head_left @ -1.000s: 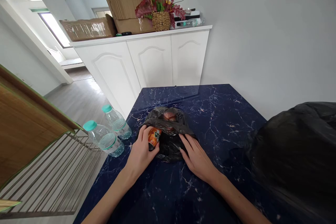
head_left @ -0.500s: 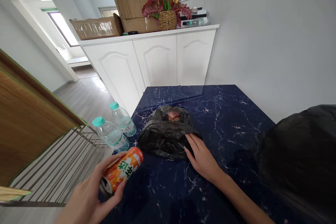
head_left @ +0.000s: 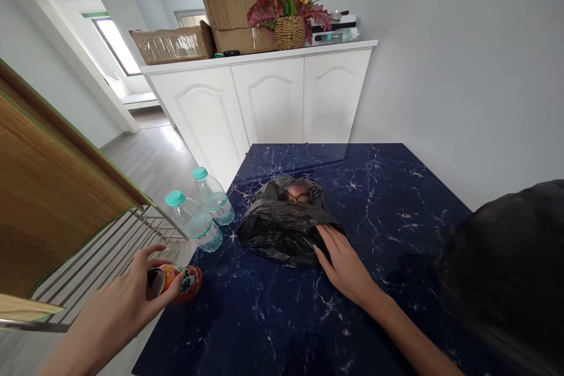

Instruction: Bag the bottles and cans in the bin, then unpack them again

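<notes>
**Can at the left edge, hand in the bag's folds**

My left hand (head_left: 126, 302) is curved around an orange can (head_left: 190, 283) at the left edge of the blue marbled table (head_left: 282, 311). My thumb lies across the can's near side and my index finger is raised, a gap showing between it and the rim. I cannot tell whether the grip is firm or loose. The can's open top leans toward my palm.

My right hand (head_left: 346, 264) rests at the right side of a crumpled black bag (head_left: 282, 220), fingers side by side on the plastic, thumb spread away from them. A reddish, rounded thing (head_left: 297, 191) shows at the bag's far part.

Farther along the left edge, beyond the can, stand two teal-capped bottles, a nearer one (head_left: 199, 228) and a farther one (head_left: 217, 202). A larger black bag (head_left: 506, 270) bulks up on the right. At the far side is a white cabinet (head_left: 268, 106) bearing a flower basket (head_left: 289, 33).
</notes>
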`<state>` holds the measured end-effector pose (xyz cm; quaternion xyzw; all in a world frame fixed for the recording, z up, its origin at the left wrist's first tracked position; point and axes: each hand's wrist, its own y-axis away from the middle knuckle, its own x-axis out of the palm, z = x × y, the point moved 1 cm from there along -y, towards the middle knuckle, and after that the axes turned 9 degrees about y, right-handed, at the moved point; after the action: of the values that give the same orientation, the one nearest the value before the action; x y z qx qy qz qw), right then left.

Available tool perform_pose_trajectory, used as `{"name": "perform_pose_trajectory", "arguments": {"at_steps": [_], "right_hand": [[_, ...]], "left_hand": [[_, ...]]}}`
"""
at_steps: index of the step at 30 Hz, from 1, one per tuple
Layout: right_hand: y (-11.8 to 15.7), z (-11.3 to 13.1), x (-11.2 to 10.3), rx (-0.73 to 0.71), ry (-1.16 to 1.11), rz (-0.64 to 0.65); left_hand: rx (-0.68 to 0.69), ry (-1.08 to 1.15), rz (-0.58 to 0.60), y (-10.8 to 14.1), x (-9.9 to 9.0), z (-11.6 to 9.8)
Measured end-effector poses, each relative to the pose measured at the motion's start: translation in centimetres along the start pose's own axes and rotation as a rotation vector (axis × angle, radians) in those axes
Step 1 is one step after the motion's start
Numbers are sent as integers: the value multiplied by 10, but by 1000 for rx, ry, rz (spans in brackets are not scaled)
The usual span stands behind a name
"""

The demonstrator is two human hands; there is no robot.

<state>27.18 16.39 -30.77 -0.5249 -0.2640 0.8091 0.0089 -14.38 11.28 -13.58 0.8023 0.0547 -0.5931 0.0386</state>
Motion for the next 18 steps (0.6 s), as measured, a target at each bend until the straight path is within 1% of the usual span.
{"name": "perform_pose_trajectory", "arguments": {"at_steps": [3, 5, 11, 18], "right_hand": [[0, 0, 0, 1, -11, -3], [0, 0, -1, 3, -22, -4], [-1, 1, -2, 9, -39, -2], [-1, 2, -2, 20, -42, -2]], "left_hand": [[-29, 3, 35, -11, 1, -6], [-21, -11, 42, -17, 3, -6], [12, -56, 3, -29, 10, -5], [14, -135, -38, -35, 14, -10]]}}
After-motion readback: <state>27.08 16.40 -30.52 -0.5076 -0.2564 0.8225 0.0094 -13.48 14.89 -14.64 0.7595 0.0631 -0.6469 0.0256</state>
